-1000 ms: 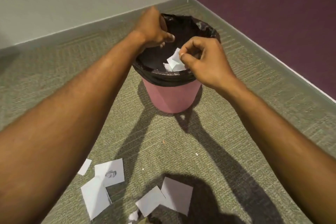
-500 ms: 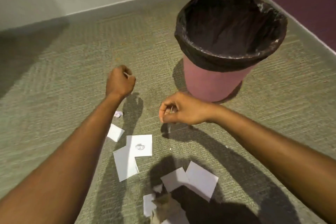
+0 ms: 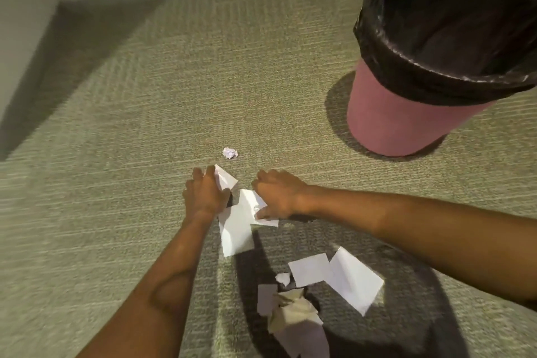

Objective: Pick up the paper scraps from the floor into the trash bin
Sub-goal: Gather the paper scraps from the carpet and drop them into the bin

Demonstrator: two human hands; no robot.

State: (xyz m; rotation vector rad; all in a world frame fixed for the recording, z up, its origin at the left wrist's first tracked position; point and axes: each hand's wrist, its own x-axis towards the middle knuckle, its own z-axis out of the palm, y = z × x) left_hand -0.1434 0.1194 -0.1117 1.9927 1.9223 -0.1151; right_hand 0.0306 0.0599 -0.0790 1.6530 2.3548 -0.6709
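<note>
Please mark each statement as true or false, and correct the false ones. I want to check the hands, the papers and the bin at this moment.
1. Both hands are down on papers on the carpet. True: left hand, right hand.
2. The trash bin is lying on its side. False: it stands upright, with a black liner over its rim.
3. A small crumpled ball lies beyond the hands. True.
4. All scraps are already collected. False: flat white sheets and a crumpled wad remain on the carpet.
</note>
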